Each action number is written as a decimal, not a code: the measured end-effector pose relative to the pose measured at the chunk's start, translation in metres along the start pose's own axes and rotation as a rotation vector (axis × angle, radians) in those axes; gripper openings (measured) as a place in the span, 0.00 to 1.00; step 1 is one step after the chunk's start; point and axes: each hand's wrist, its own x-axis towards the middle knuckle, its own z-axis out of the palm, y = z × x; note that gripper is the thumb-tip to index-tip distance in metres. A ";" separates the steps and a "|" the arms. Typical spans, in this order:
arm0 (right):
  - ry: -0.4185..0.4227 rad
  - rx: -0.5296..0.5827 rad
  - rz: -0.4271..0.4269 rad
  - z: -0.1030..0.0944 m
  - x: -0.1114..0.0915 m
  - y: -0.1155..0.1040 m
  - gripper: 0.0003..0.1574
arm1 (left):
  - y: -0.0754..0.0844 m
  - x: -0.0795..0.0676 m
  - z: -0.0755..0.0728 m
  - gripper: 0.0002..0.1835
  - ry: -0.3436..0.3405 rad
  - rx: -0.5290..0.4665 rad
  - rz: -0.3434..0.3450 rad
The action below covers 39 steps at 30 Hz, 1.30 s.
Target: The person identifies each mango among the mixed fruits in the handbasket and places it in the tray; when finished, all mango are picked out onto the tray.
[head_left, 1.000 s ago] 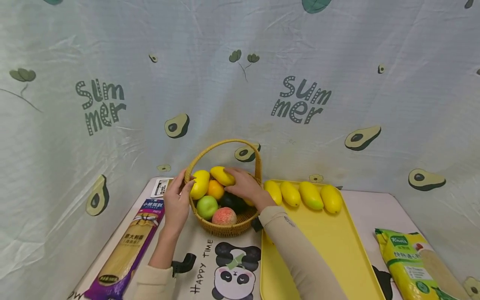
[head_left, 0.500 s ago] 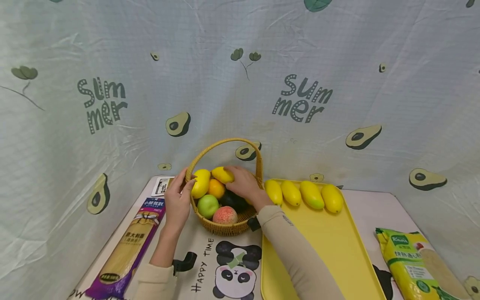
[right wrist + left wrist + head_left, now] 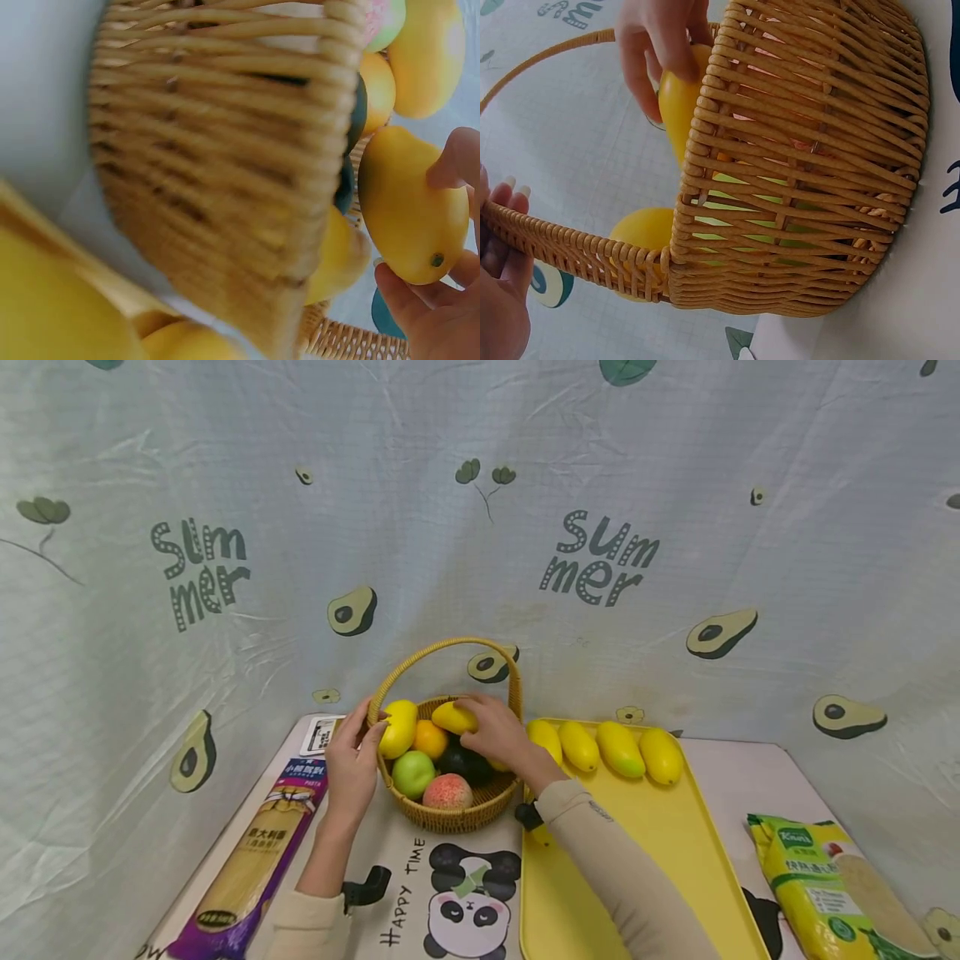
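A wicker basket with an arched handle stands at the table's middle. My left hand holds the left side of that handle, fingers behind it in the left wrist view. My right hand grips a yellow mango between thumb and fingers, over the back of the basket. Inside lie another mango at the left, an orange, a green apple, a peach and a dark avocado-like fruit. One more yellow fruit shows under the held mango in the right wrist view.
A yellow tray lies right of the basket, with several mangoes lined along its back edge. A pasta packet lies at the left, a Knorr bag at the right. A printed curtain hangs behind.
My right hand and the mango in it have shifted a little to the right over the basket, and the mango has turned slightly. My left hand has stayed at the handle.
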 end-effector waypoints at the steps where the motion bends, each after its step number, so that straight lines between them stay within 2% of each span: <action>1: 0.004 0.002 -0.006 0.000 -0.002 0.001 0.34 | 0.000 0.000 0.000 0.24 -0.002 -0.003 0.007; 6: 0.032 0.003 -0.028 -0.003 -0.014 0.007 0.34 | 0.000 -0.001 -0.001 0.24 -0.003 -0.010 0.024; 19: 0.067 0.005 -0.072 -0.014 -0.040 0.016 0.33 | -0.002 -0.002 -0.001 0.25 -0.003 -0.004 0.009; 31: 0.177 0.038 -0.056 -0.018 -0.070 0.035 0.34 | -0.002 -0.002 -0.001 0.24 -0.006 -0.014 0.013; 36: 0.203 0.026 -0.040 -0.019 -0.084 0.041 0.34 | 0.025 -0.007 -0.003 0.24 -0.024 -0.002 -0.034; 39: 0.221 0.024 -0.050 -0.020 -0.092 0.044 0.33 | 0.025 -0.007 -0.003 0.24 -0.027 -0.004 -0.047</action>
